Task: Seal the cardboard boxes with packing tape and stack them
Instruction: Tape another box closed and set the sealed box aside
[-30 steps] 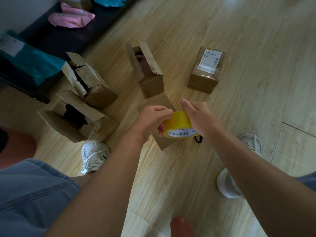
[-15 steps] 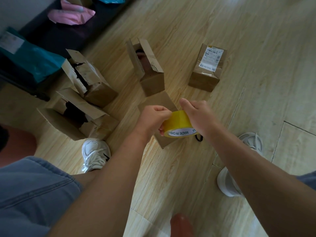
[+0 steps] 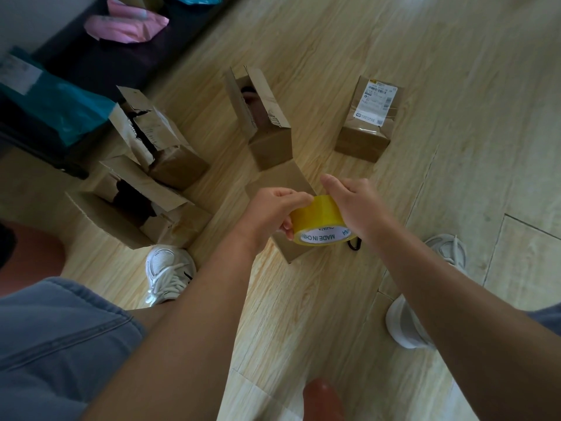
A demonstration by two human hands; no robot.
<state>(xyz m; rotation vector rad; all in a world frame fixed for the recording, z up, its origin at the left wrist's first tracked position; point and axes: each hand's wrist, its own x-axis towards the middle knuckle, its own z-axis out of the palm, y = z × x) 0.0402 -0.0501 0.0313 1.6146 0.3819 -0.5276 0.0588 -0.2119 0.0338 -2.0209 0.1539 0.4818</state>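
A yellow roll of packing tape (image 3: 318, 217) is held above the wooden floor by both hands. My left hand (image 3: 273, 212) grips its left side with fingertips on the outer band. My right hand (image 3: 353, 205) curls over its right side. Directly beneath lies a closed brown cardboard box (image 3: 279, 180), mostly hidden by the hands. Behind it stands an open box (image 3: 264, 123). A sealed box with a white shipping label (image 3: 368, 120) sits at the right. Two torn-open boxes (image 3: 151, 135) (image 3: 133, 205) lie at the left.
A dark bench (image 3: 115, 59) at the upper left carries a teal mailer bag (image 3: 60, 107) and a pink bag (image 3: 127, 25). My white sneakers (image 3: 167, 273) (image 3: 425, 293) stand either side of the near box. A small black clip (image 3: 355, 246) lies beside the box.
The hands and tape roll have barely shifted; the left fingertips have moved slightly along the roll's outer band. The boxes have not moved.
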